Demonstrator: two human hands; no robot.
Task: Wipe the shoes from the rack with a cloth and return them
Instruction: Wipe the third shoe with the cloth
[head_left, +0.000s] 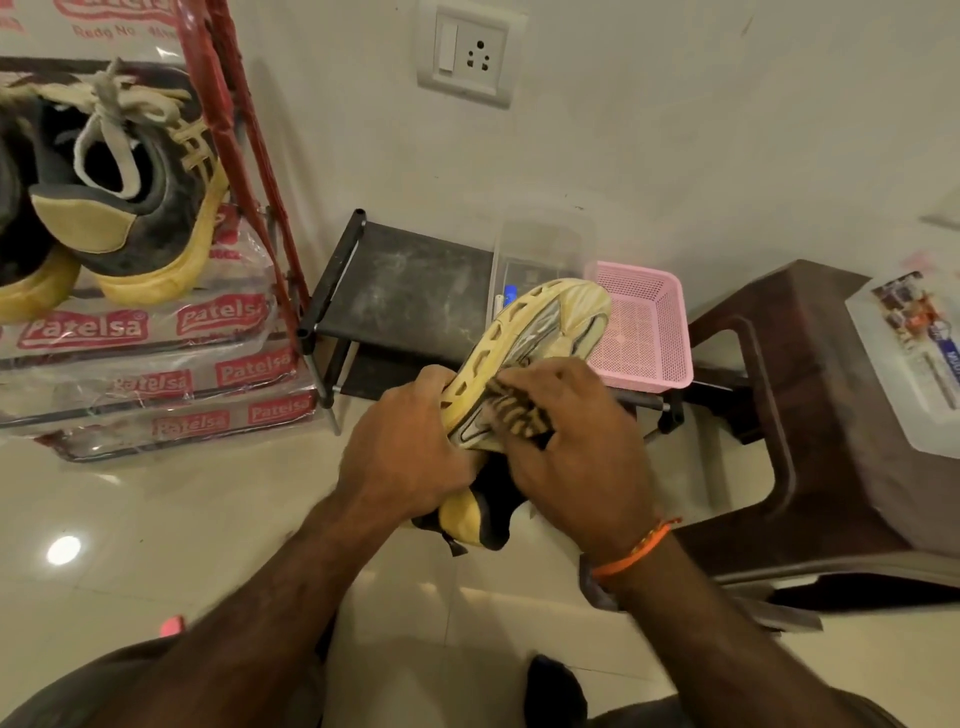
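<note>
My left hand (405, 447) grips a black and yellow shoe (535, 332) by its side, sole turned up toward me. My right hand (582, 447) presses a striped dark and tan cloth (519, 415) against the sole near the heel. The shoe's dark upper hangs below my hands. The low black shoe rack (410, 291) stands against the wall behind the shoe, its top shelf dusty. Two more dark shoes with yellow soles (140, 208) sit at the upper left on a stack of clear packets.
A pink mesh basket (649, 317) and a clear plastic box (540, 249) sit on the rack's right end. A brown plastic stool (810, 415) with a white lidded box (914, 353) stands at right. Red poles (244, 156) lean at left. Glossy tile floor lies below.
</note>
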